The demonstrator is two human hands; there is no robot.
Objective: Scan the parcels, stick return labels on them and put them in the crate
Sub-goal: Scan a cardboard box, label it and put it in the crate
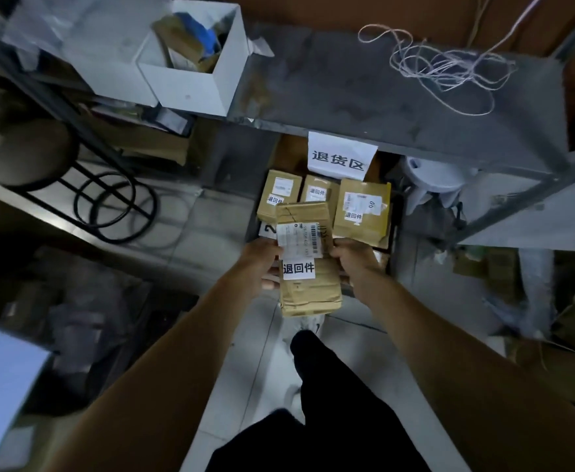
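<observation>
Now 2 hands grip 1 parcel; 3 parcels below.

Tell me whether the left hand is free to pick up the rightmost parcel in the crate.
Probably not yet: the left hand and right hand both grip the held parcel, which also hangs between them and the rightmost parcel.

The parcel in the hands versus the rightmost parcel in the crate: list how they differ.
The held parcel is gripped between the left hand and right hand above the floor; the rightmost parcel lies in the crate beside two others. The held parcel looks creased and heavily taped; the rightmost parcel looks flatter and smoother. Both are brown cardboard, each with a shipping label and a white return sticker.
</observation>
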